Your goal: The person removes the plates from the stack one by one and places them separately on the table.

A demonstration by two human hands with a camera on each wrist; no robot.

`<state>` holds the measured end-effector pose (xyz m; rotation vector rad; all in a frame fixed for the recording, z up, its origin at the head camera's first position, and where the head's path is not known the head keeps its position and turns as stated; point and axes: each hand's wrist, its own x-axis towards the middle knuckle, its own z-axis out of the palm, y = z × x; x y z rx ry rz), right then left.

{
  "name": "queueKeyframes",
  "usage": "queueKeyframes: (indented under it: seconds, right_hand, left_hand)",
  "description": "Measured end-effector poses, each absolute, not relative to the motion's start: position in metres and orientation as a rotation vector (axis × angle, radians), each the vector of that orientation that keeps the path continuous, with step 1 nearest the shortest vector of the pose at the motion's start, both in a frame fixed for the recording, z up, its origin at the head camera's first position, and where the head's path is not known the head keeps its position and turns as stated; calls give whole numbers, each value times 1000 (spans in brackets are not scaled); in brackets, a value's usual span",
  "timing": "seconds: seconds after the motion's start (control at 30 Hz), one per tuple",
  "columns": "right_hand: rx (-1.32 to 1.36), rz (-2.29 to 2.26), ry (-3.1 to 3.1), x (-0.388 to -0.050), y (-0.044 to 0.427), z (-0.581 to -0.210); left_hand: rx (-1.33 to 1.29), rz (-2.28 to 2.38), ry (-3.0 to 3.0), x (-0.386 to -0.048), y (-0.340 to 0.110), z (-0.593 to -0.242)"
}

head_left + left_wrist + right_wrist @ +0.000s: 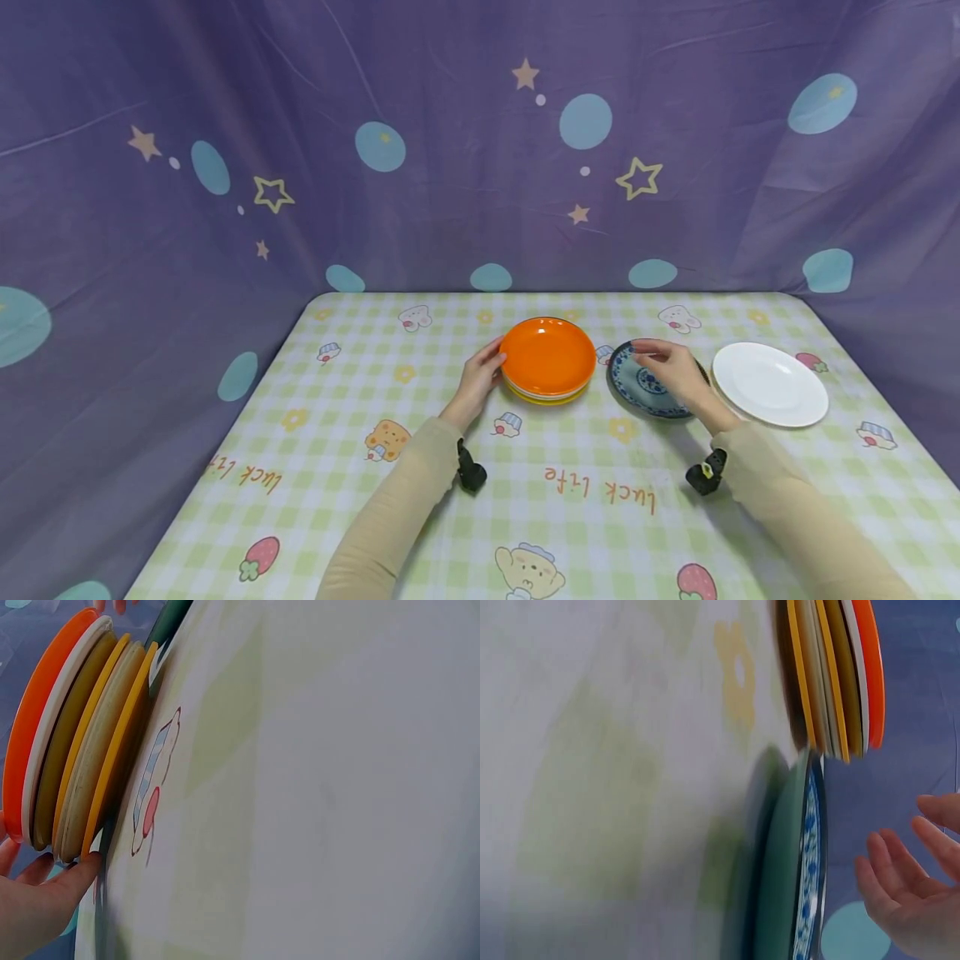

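Several plates stand in a stack near the table's middle, with a bright orange plate on top. Below it, in the left wrist view, come a white plate and several yellow and cream ones. My left hand touches the left side of the stack with its fingertips, the thumb by the lowest yellow plate. Just right of the stack lies a blue-patterned plate with a dark rim and green underside. Above that plate hovers my right hand, holding nothing, its fingers loosely bent.
A white plate lies on the table right of the patterned one, partly beside my right forearm. The table wears a green checked cloth with cartoon prints. A purple curtain hangs behind the table and along the left.
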<state>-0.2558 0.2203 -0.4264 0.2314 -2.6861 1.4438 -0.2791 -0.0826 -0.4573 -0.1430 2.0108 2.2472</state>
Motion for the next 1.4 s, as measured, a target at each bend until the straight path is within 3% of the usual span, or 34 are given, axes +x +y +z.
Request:
queueKeyframes:
  seconds: [0.33, 0.63, 1.4]
  right_hand:
    - [200, 1610, -2665, -260, 194, -430]
    - [120, 1773, -2637, -262, 172, -432]
    - [-50, 1852, -2582, -265, 153, -436]
  left_hand:
    - [-96, 2230, 2001, -263, -82, -433]
    - [-135, 2255, 1982, -278, -83, -456]
    - [-150, 2256, 2007, -279, -82, -459]
